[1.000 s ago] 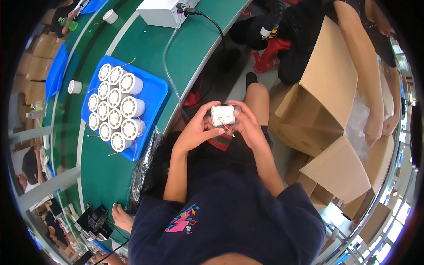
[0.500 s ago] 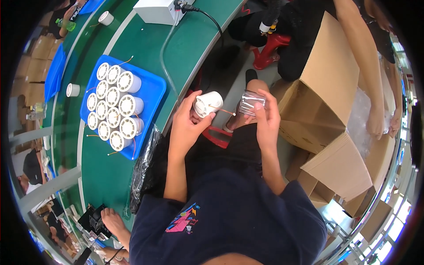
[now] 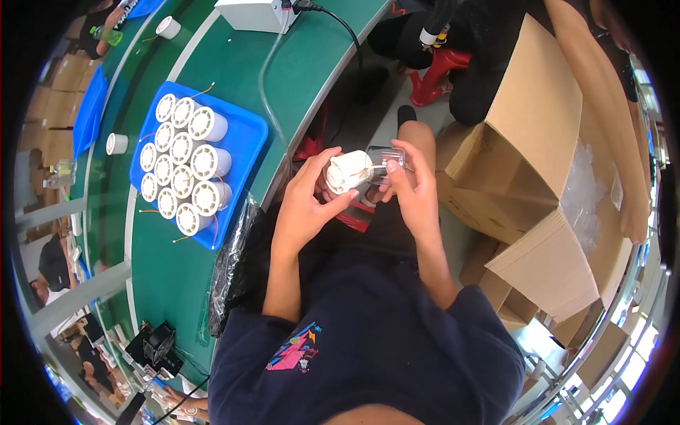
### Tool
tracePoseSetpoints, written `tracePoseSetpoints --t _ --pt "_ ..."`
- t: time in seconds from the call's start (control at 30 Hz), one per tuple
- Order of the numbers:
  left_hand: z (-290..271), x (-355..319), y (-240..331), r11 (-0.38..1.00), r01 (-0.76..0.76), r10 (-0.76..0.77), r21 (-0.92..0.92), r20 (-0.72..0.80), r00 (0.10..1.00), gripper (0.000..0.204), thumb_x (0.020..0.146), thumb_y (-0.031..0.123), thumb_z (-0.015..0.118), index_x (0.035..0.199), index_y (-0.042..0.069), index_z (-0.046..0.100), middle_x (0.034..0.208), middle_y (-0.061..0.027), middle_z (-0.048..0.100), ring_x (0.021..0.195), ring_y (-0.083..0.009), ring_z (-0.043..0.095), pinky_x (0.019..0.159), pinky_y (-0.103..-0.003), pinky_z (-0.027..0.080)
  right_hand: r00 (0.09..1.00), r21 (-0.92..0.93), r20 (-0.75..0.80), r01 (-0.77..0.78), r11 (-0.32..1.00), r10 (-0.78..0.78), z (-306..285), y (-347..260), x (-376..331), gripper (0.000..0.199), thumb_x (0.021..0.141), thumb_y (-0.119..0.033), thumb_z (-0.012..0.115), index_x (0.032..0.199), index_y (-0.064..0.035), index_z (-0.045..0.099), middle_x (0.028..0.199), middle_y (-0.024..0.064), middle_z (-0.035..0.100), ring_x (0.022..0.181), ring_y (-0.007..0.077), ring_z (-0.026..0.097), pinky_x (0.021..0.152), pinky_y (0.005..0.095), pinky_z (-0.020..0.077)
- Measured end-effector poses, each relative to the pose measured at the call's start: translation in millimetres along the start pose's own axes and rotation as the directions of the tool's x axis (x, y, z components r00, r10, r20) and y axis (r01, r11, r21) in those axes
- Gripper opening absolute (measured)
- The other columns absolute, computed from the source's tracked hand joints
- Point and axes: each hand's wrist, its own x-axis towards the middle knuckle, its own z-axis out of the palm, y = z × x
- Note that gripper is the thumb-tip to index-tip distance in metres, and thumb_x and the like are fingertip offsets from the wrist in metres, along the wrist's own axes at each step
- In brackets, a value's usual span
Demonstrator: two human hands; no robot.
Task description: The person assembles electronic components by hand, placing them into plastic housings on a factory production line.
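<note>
My left hand (image 3: 303,205) is closed around a white plastic cylindrical part (image 3: 343,173) with a slotted end and a thin wire lead. A clear plastic cup (image 3: 386,156) is gripped in the fingers of my right hand (image 3: 416,195). The cup's mouth meets the right end of the white part, and the wire lies between the two; how far the cup goes over it I cannot tell. To the left, a blue tray (image 3: 246,131) holds several similar white cylinders (image 3: 207,161), standing in rows with wires sticking out.
The tray rests on a green workbench (image 3: 166,276), beside black plastic wrap (image 3: 232,273) at the bench edge. A white boxy device (image 3: 251,14) with cables stands at the far end. On my right is an open cardboard box (image 3: 535,92), with another person's arm (image 3: 598,99) reaching beside it.
My hands have come together: the clear cup has moved left to the white part's end, and the part has shifted slightly right. Another person's hand at the lower left has drawn back.
</note>
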Motion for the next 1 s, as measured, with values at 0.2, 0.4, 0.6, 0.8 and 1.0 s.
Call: tracePoseSetpoints --t 0.2,0.4,0.6,0.8,1.0 --pt "-13.6 5.5 -7.0 0.955 0.111 -0.031 -0.274 0.279 0.960 0.070 0.078 -0.002 0.074 0.141 0.003 0.045 0.131 -0.0114 0.058 0.114 -0.0170 0.059 0.089 -0.029 0.050 0.952 0.271 0.261 -0.234 0.934 0.162 -14.6 3.2 7.6 0.038 0.102 -0.027 0.053 0.129 -0.0017 0.052 0.096 0.0083 0.062 0.067 0.0126 0.061 0.052 0.0236 0.0500" --pt "-15.1 8.8 -15.4 0.942 0.076 0.034 -0.328 0.317 0.948 0.073 0.078 -0.002 0.074 0.144 0.004 0.043 0.143 -0.0148 0.049 0.125 -0.0222 0.053 0.101 -0.036 0.046 0.888 0.371 0.375 -0.405 0.836 0.264 -4.9 11.8 10.5 0.040 0.103 -0.035 0.047 0.125 -0.0020 0.053 0.093 0.0102 0.065 0.065 0.0149 0.062 0.048 0.0262 0.0505" --pt "-8.0 10.8 -28.5 0.890 0.077 0.069 -0.449 0.301 0.951 0.075 0.078 -0.002 0.075 0.145 0.003 0.042 0.146 -0.0144 0.048 0.125 -0.0217 0.053 0.101 -0.036 0.046 0.878 0.447 0.392 -0.443 0.777 0.275 -5.0 22.2 11.1 0.041 0.103 -0.037 0.044 0.123 -0.0017 0.053 0.095 0.0125 0.066 0.065 0.0171 0.063 0.049 0.0279 0.0525" --pt "-10.0 10.5 -29.5 0.912 0.141 -0.003 -0.386 0.337 0.941 0.073 0.078 -0.001 0.075 0.144 0.004 0.045 0.144 -0.0094 0.051 0.105 -0.0118 0.060 0.089 -0.028 0.049 0.803 0.454 0.521 -0.548 0.703 0.289 -10.5 20.7 13.3 0.030 0.101 -0.031 0.053 0.116 -0.0049 0.051 0.101 0.0162 0.068 0.081 0.0254 0.071 0.062 0.0327 0.0596" --pt "-12.8 10.2 -29.2 0.950 0.078 0.030 -0.303 0.336 0.941 0.076 0.076 0.002 0.078 0.145 0.005 0.046 0.139 -0.0088 0.056 0.104 -0.0107 0.060 0.090 -0.027 0.048 0.757 0.468 0.586 -0.608 0.642 0.289 -5.3 23.9 12.7 0.031 0.102 -0.032 0.053 0.116 -0.0045 0.050 0.101 0.0182 0.067 0.081 0.0271 0.071 0.067 0.0349 0.0616"
